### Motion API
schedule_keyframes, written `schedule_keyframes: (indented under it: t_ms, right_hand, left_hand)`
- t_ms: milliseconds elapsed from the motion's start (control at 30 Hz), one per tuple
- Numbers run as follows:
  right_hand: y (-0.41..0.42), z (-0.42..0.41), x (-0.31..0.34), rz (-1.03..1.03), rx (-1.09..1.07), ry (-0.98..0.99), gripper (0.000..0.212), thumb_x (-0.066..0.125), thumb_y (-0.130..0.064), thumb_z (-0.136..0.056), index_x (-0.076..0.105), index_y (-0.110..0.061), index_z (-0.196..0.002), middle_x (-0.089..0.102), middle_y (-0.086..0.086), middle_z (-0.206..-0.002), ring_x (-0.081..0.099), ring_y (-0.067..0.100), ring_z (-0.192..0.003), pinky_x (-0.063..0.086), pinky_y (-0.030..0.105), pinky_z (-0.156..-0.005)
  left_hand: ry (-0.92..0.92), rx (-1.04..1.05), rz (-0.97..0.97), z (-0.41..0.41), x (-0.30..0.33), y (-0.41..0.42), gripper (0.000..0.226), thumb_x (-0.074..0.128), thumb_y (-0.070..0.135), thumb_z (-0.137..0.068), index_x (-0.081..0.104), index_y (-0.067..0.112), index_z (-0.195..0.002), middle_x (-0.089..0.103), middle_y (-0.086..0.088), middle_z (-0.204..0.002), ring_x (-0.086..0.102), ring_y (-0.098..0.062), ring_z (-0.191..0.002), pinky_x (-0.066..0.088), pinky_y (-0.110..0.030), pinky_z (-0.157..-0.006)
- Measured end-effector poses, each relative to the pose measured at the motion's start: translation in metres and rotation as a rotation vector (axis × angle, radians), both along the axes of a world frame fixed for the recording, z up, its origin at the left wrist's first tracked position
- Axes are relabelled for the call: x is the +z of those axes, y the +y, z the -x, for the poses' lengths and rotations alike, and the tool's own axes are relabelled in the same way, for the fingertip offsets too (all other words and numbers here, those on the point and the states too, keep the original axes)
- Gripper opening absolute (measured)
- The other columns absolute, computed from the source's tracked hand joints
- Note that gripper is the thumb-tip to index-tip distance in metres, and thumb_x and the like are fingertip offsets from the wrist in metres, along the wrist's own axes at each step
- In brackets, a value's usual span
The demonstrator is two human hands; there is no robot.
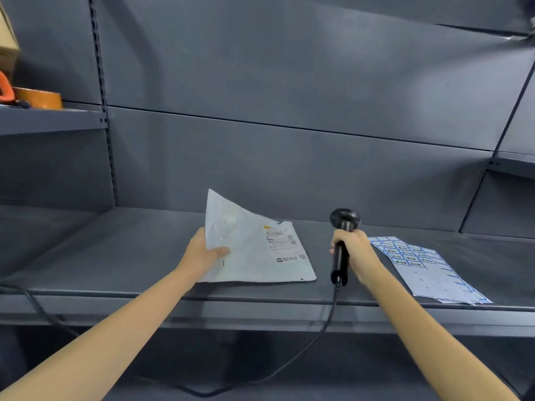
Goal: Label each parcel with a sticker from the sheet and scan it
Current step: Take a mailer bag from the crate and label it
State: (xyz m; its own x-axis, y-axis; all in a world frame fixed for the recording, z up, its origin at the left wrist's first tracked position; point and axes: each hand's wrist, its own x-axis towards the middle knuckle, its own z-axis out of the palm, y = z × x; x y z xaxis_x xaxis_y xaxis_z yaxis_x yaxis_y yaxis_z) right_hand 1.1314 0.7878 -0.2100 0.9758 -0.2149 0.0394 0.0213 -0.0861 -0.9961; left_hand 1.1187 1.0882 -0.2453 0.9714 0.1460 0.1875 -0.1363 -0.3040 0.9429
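Observation:
A flat grey-white mailer parcel (pixel 254 247) with a printed shipping label lies on the dark metal shelf (pixel 115 256). Its left side is lifted off the shelf. My left hand (pixel 202 253) pinches that left edge, thumb on top. My right hand (pixel 354 250) grips the handle of a black corded barcode scanner (pixel 343 241), held upright just right of the parcel, head up and toward the back wall. A sticker sheet (pixel 428 269) with blue-framed labels lies flat on the shelf to the right of that hand.
The scanner's black cable (pixel 304 354) hangs over the shelf's front edge and runs down to the left. On a higher shelf at the far left sit a roll of brown tape (pixel 40 96), an orange tool and a cardboard box (pixel 7 39).

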Motion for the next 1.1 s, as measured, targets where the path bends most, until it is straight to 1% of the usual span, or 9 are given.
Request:
schedule_keyframes:
  t_ms: [100,200,300,367,500,633,767,933,1100]
  right_hand:
    - [-0.020,-0.021,-0.002,0.326,-0.018,0.013,0.019,0.060,-0.006,-0.079,0.047,-0.007,-0.091,0.049,0.008,-0.076,0.048,0.022,-0.068,0.037,0.030,-0.060]
    - [-0.031,-0.037,-0.010,0.588,-0.071,0.015,0.019,0.066,-0.012,-0.080,0.050,-0.006,-0.090,0.050,0.005,-0.075,0.049,0.021,-0.070,0.036,0.028,-0.055]
    - [-0.035,-0.047,-0.022,0.772,-0.115,0.036,0.028,0.068,-0.021,-0.083,0.051,-0.004,-0.097,0.054,0.009,-0.091,0.050,0.025,-0.081,0.034,0.029,-0.057]
    - [-0.034,-0.051,-0.031,0.850,-0.122,0.057,0.037,0.067,-0.026,-0.085,0.050,-0.001,-0.106,0.056,0.015,-0.105,0.052,0.032,-0.099,0.036,0.031,-0.069]
    - [-0.030,-0.054,-0.040,0.955,-0.094,0.075,0.041,0.061,-0.029,-0.088,0.049,0.002,-0.112,0.056,0.020,-0.114,0.051,0.037,-0.109,0.038,0.035,-0.085]
    - [-0.032,-0.056,-0.039,1.136,-0.042,0.109,0.050,0.049,-0.043,-0.095,0.047,0.000,-0.121,0.054,0.019,-0.119,0.042,0.038,-0.119,0.033,0.037,-0.095]
    - [-0.066,-0.056,-0.029,1.123,-0.165,0.186,0.051,0.036,-0.047,-0.098,0.050,-0.009,-0.129,0.048,0.017,-0.135,0.032,0.038,-0.132,0.027,0.043,-0.107]
    - [-0.153,-0.036,-0.020,1.098,-0.420,0.478,0.037,0.043,-0.031,-0.095,0.050,-0.012,-0.126,0.047,0.014,-0.136,0.038,0.034,-0.125,0.033,0.037,-0.099]
    - [-0.200,-0.019,-0.022,1.025,-0.441,0.690,0.051,0.058,-0.049,-0.086,0.051,-0.017,-0.124,0.048,0.011,-0.133,0.042,0.032,-0.124,0.035,0.035,-0.099]
  left_hand:
    - [0.058,-0.051,-0.086,-0.006,-0.004,0.001,0.052,0.070,0.011,-0.083,0.045,0.012,-0.128,0.054,0.000,-0.125,0.053,-0.021,-0.111,0.044,-0.031,-0.084]
    - [0.074,0.000,-0.200,-0.015,-0.008,0.001,0.068,0.076,0.013,-0.077,0.038,0.011,-0.133,0.049,-0.005,-0.132,0.047,-0.025,-0.119,0.043,-0.038,-0.094]
    - [0.075,0.117,-0.332,-0.021,-0.008,-0.003,0.098,0.079,0.019,-0.077,0.013,0.009,-0.150,0.024,-0.012,-0.152,0.020,-0.030,-0.140,0.026,-0.040,-0.110]
    - [0.073,0.110,-0.408,-0.023,-0.009,-0.008,0.101,0.075,0.028,-0.081,0.006,0.010,-0.152,0.015,-0.011,-0.157,0.009,-0.027,-0.145,0.018,-0.040,-0.114]
    - [0.152,-0.041,-0.489,-0.027,-0.021,-0.020,0.090,0.069,0.044,-0.082,0.020,0.010,-0.150,0.025,-0.006,-0.155,0.021,-0.021,-0.144,0.025,-0.036,-0.114]
    - [0.123,-0.070,-0.684,-0.028,-0.035,-0.026,0.072,0.062,0.050,-0.085,0.038,0.013,-0.142,0.030,-0.003,-0.152,0.021,-0.018,-0.143,0.020,-0.029,-0.113]
    - [0.085,-0.062,-0.606,-0.030,-0.042,-0.022,0.068,0.066,0.051,-0.082,0.045,0.018,-0.137,0.034,0.001,-0.150,0.025,-0.015,-0.141,0.022,-0.031,-0.114]
    - [0.086,-0.046,-0.573,-0.029,-0.044,-0.020,0.067,0.070,0.053,-0.078,0.049,0.022,-0.134,0.036,0.004,-0.148,0.027,-0.013,-0.140,0.025,-0.032,-0.114]
    - [0.104,-0.051,-0.537,-0.026,-0.040,-0.022,0.066,0.072,0.050,-0.077,0.050,0.020,-0.132,0.040,0.005,-0.144,0.033,-0.013,-0.135,0.028,-0.030,-0.109]
